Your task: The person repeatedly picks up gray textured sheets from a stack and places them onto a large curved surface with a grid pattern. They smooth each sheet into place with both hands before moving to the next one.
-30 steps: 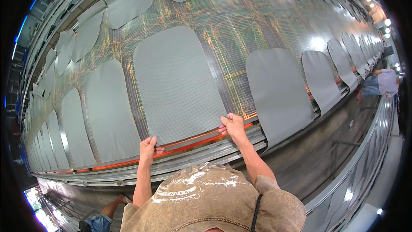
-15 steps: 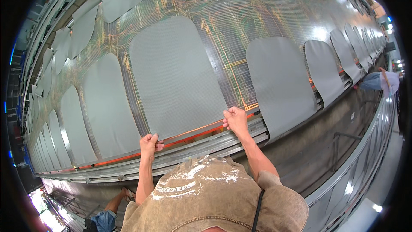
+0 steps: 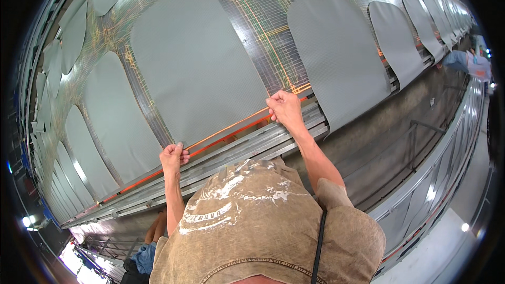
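Note:
A large grey textured sheet (image 3: 194, 58) with a rounded far end lies flat on a long table (image 3: 268, 26) marked with many yellow, orange and green lines. My left hand (image 3: 173, 159) pinches its near left corner between thumb and fingers. At the near right corner, my right hand (image 3: 285, 109) has a similar pinch. Between my hands, the sheet's straight near edge runs along an orange line at the table's border. My fingers cover both corners.
Similar grey sheets lie to the left (image 3: 118, 121) and right (image 3: 336, 58), the right one hanging over the metal edge rail (image 3: 252, 150). A metal railing (image 3: 436, 179) curves at right. One person (image 3: 144, 257) is at lower left, another (image 3: 465, 64) far right.
The view has shifted, so the table and sheets sit higher and further left in the picture. Both hands keep their pinch on the sheet's near corners.

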Action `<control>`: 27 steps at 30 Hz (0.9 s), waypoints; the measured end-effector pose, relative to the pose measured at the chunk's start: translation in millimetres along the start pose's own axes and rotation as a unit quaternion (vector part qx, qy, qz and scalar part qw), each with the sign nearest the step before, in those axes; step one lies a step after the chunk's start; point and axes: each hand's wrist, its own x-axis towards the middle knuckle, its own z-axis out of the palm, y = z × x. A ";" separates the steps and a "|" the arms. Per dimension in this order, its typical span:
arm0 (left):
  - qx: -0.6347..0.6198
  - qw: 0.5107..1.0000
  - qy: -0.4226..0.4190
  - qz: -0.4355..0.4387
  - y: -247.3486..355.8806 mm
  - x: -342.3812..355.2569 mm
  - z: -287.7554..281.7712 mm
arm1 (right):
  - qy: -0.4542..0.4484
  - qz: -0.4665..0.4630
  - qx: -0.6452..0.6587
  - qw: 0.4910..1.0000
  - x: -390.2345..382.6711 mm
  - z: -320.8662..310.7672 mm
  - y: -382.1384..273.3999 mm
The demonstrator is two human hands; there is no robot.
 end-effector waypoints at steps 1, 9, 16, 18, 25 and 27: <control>0.002 1.000 0.000 -0.003 -0.7 1.0 -0.9 | 0.001 0.000 -0.004 1.000 0.4 -0.2 0.3; 0.011 1.000 -0.007 -0.002 4.2 -1.5 -0.9 | -0.014 0.025 0.005 1.000 4.7 -3.3 -1.4; 0.013 1.000 -0.002 -0.005 5.7 -2.1 0.3 | -0.019 0.022 0.017 0.999 8.7 -3.8 3.3; 0.012 1.000 0.002 -0.005 5.8 -2.8 0.4 | -0.021 0.026 0.023 0.999 8.4 -3.4 2.6; 0.011 1.000 0.008 0.000 5.0 -3.9 3.0 | -0.029 0.025 0.031 0.999 10.2 -5.6 8.2; 0.011 1.000 0.010 0.000 5.2 -4.1 3.4 | -0.030 0.023 0.033 0.999 9.8 -5.8 8.7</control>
